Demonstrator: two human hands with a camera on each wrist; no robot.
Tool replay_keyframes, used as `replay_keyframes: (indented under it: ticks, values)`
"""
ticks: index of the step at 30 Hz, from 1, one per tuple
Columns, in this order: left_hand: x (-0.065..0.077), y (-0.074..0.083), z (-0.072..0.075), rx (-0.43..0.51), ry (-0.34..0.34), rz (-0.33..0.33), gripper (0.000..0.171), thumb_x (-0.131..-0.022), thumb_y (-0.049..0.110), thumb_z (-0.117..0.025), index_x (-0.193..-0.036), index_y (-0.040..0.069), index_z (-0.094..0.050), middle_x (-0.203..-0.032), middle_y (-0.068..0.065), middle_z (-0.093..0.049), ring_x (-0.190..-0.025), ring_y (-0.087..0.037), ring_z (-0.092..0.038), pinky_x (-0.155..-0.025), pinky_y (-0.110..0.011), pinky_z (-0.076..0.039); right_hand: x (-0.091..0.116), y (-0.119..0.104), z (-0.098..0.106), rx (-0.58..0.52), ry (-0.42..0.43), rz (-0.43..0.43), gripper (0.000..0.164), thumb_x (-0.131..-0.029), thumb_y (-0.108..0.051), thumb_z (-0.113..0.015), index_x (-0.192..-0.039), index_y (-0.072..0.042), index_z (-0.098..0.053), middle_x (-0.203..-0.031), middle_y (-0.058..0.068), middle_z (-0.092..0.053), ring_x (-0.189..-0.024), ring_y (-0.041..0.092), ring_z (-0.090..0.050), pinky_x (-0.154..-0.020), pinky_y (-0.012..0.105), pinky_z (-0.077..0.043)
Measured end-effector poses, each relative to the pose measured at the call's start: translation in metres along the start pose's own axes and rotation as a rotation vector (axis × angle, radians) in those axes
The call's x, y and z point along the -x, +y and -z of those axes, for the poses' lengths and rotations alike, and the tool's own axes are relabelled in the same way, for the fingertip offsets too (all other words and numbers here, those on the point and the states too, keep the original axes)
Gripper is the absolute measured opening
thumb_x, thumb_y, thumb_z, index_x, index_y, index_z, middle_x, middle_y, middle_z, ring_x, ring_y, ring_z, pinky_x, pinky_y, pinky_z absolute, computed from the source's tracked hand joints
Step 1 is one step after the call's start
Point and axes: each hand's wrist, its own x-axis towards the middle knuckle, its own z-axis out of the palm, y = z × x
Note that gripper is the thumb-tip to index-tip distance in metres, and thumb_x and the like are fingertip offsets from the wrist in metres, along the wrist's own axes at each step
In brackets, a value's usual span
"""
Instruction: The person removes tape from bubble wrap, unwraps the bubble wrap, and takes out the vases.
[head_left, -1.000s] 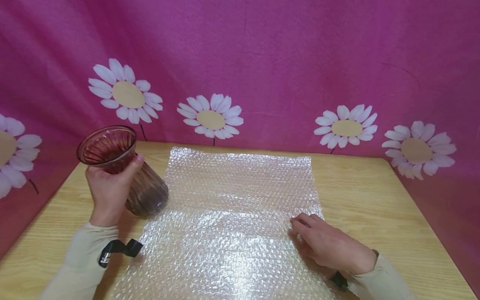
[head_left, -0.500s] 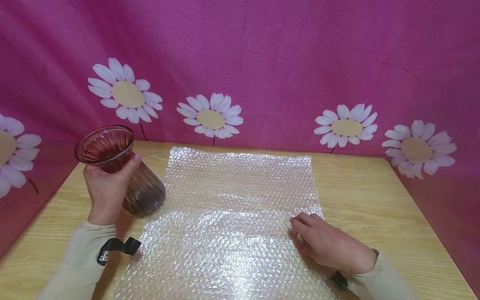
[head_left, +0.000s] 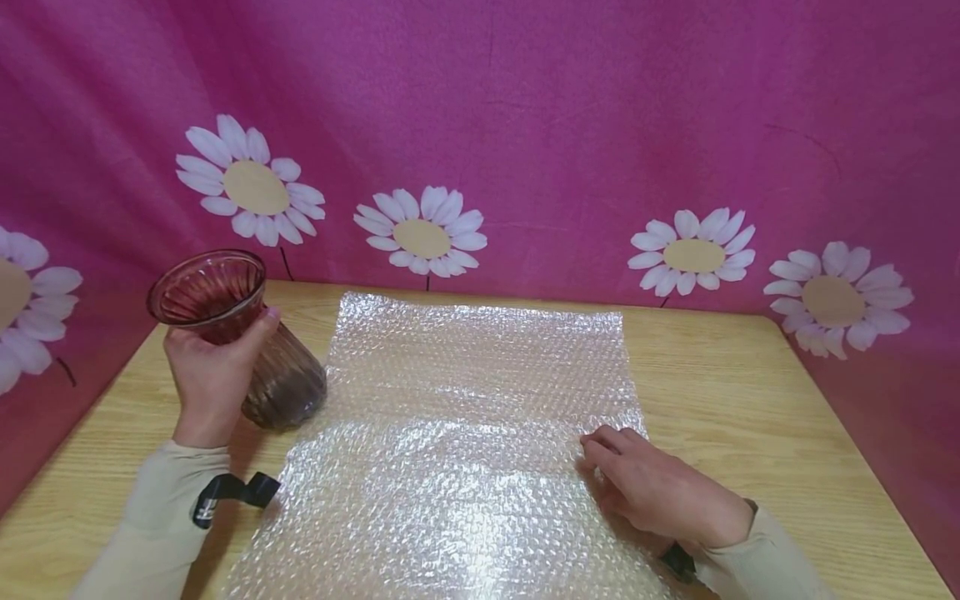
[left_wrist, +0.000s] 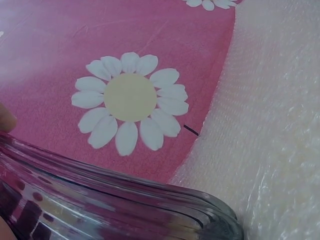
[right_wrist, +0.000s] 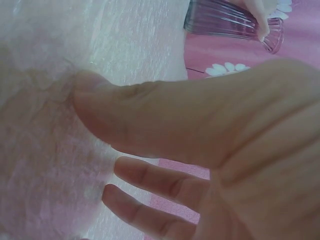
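Note:
A ribbed glass vase (head_left: 281, 375), reddish at its flared rim and smoky toward the base, leans to the left beside the bubble wrap. My left hand (head_left: 213, 367) grips it below the rim, thumb across the near side. In the left wrist view the vase's base (left_wrist: 200, 220) lies next to the wrap. A clear sheet of bubble wrap (head_left: 480, 375) is spread flat over the middle of the table. My right hand (head_left: 660, 483) rests at its right edge, thumb (right_wrist: 150, 115) and fingertips touching the plastic; the right index finger is mostly hidden behind the thumb.
The wooden table (head_left: 720, 375) shows on both sides of the wrap. A pink curtain (head_left: 525, 125) with printed white daisies hangs around its back and sides. Black straps (head_left: 232, 492) circle both wrists.
My left hand has shifted slightly to the left with the vase, drawing its base a little off the wrap's left edge. My right hand and the wrap have stayed put.

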Motion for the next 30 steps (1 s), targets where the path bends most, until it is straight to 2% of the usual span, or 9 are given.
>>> replay_keyframes:
  ticks: [7,11,16,20,30]
  values:
    - [0.0004,-0.0022,0.0043,-0.023,-0.017,0.014,0.047,-0.082,0.009,-0.086,-0.125,0.017,-0.07,-0.096,0.025,-0.072,-0.084,0.004,-0.066,-0.077,-0.01,-0.053,-0.0003,-0.0035,-0.0004,-0.042,-0.042,-0.049,0.043,-0.091,-0.01,-0.076,-0.132,-0.012,-0.064,-0.135,0.005,-0.06,-0.118,0.021,-0.055,-0.099,0.044,-0.059]
    - [0.0014,-0.0018,0.0058,-0.04,-0.02,0.031,0.05,-0.082,0.01,-0.086,-0.129,0.018,-0.068,-0.099,0.026,-0.072,-0.087,0.003,-0.066,-0.079,-0.01,-0.053,-0.0009,-0.0039,-0.0013,-0.033,-0.052,-0.045,0.042,-0.09,-0.01,-0.077,-0.13,-0.014,-0.064,-0.134,0.004,-0.06,-0.116,0.02,-0.056,-0.098,0.044,-0.059]
    - [0.0011,-0.0045,0.0052,-0.038,-0.015,0.049,0.055,-0.081,0.008,-0.087,-0.131,0.019,-0.067,-0.102,0.025,-0.07,-0.091,0.003,-0.065,-0.082,-0.01,-0.051,0.0002,-0.0035,-0.0032,0.007,-0.02,-0.023,0.039,-0.09,-0.011,-0.077,-0.127,-0.014,-0.065,-0.133,0.005,-0.061,-0.115,0.021,-0.058,-0.097,0.043,-0.06]
    - [-0.0009,-0.0055,0.0019,-0.027,-0.025,0.037,0.055,-0.081,0.006,-0.087,-0.131,0.017,-0.066,-0.103,0.024,-0.07,-0.091,0.003,-0.065,-0.082,-0.01,-0.051,0.0021,-0.0029,-0.0022,0.002,-0.012,-0.032,0.042,-0.09,-0.012,-0.077,-0.13,-0.013,-0.065,-0.134,0.005,-0.062,-0.115,0.021,-0.057,-0.098,0.044,-0.059]
    - [-0.0017,-0.0059,0.0002,0.008,-0.025,0.04,0.053,-0.08,0.005,-0.086,-0.128,0.016,-0.067,-0.1,0.023,-0.072,-0.088,0.003,-0.067,-0.08,-0.01,-0.052,0.0024,-0.0014,0.0013,0.01,0.005,0.002,0.041,-0.091,-0.012,-0.076,-0.13,-0.013,-0.062,-0.126,0.0,-0.061,-0.108,0.015,-0.056,-0.093,0.038,-0.061]
